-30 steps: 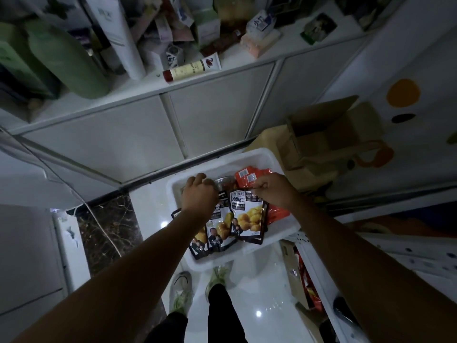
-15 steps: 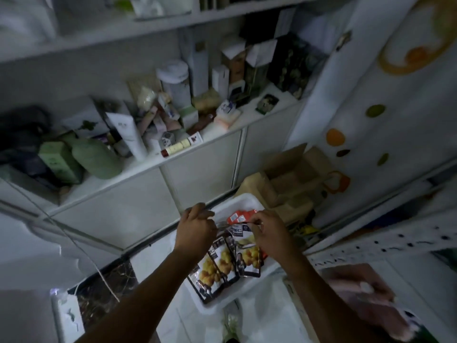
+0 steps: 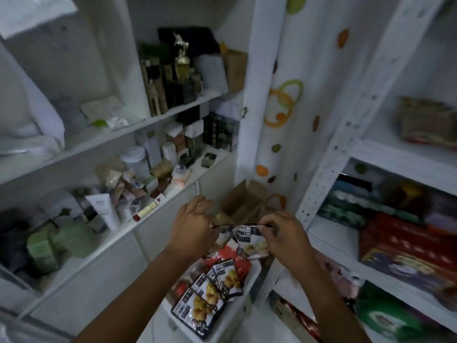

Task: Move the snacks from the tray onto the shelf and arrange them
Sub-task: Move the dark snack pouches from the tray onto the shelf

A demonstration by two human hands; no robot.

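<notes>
Left hand [image 3: 191, 229] and right hand [image 3: 284, 237] each pinch one packet [image 3: 249, 241] by its top; tray [image 3: 254, 271] with more packets [image 3: 217, 288] at six, shelf [image 3: 331, 233] at three

held packet [image 3: 249, 240]: print blurred | tray [image 3: 254, 269]: mostly hidden under packets [image 3: 210, 293] | right-shelf goods [image 3: 408, 248]: blurred

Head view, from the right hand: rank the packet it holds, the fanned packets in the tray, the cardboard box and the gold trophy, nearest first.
1. Snack packet: pinched by the right hand, with the left hand on its other end.
2. Fanned packets in the tray, below, and the cardboard box, behind: too close to call.
3. Gold trophy: high up, back left.
</notes>
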